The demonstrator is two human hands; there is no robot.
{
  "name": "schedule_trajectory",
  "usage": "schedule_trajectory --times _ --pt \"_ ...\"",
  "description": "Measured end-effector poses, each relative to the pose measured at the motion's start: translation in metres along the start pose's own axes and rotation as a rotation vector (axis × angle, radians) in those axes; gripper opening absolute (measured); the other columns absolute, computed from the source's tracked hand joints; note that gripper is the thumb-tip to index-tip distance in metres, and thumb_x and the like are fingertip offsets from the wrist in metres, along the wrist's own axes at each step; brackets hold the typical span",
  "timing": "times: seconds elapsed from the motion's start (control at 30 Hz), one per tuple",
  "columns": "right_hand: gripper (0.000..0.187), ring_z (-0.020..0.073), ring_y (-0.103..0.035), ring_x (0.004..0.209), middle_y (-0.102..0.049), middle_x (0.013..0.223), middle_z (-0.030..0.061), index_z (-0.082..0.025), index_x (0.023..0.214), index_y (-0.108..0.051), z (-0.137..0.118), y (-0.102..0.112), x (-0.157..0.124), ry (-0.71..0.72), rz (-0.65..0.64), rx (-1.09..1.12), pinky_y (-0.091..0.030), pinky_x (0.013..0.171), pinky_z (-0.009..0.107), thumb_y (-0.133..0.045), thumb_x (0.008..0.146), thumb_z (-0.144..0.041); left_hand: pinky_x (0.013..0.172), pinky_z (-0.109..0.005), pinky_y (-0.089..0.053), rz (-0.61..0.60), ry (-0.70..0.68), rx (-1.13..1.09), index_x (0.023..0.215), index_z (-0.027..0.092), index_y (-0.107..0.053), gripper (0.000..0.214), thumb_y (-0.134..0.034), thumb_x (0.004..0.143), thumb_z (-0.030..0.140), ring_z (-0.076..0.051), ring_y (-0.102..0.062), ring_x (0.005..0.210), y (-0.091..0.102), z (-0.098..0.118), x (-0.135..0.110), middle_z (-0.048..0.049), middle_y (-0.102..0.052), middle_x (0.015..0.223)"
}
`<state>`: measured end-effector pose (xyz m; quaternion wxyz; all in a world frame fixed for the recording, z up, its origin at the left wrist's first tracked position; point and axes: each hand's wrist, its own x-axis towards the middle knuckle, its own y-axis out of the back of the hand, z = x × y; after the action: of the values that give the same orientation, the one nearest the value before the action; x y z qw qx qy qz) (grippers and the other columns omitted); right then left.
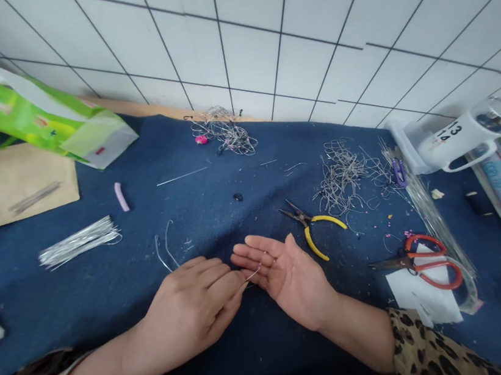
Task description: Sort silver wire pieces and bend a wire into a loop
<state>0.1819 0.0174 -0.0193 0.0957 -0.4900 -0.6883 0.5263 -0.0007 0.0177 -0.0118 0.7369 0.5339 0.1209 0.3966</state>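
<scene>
My left hand [198,303] is closed, back upward, pinching a thin silver wire [252,274]. The wire's bent far ends stick out on the left side of that hand. At its right tip, over my other palm, is what looks like a tiny pink bead [260,267]. My right hand [287,278] lies palm up with its fingers stretched out, close to the wire tip; another tiny bead seems to rest on its fingers. Just beyond it are yellow-handled pliers [327,220], jaws apart. A bundle of straight silver wires [79,243] lies left of my hands.
Two tangled wire heaps [342,175] [234,136] lie at the back. Red-handled scissors [436,267] rest on white paper [425,296] at right, near scattered pink beads [408,233]. A white mug [460,138] stands back right; a green package [43,114] is at left.
</scene>
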Motion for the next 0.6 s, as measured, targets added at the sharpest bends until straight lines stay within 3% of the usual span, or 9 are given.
schedule_trajectory --times 0.6 --pt "0.054 0.0208 -0.053 0.112 -0.057 0.121 0.0131 -0.014 0.112 -0.057 0.0005 -0.0001 0.0002 0.004 -0.011 -0.007 -0.028 0.104 0.041 -0.027 0.091 -0.053 0.061 -0.030 -0.039 -0.008 -0.004 0.002 0.078 0.016 -0.060 0.012 -0.049 0.082 0.015 -0.015 -0.051 0.063 0.0009 -0.0003 0.0013 -0.0017 -0.057 0.066"
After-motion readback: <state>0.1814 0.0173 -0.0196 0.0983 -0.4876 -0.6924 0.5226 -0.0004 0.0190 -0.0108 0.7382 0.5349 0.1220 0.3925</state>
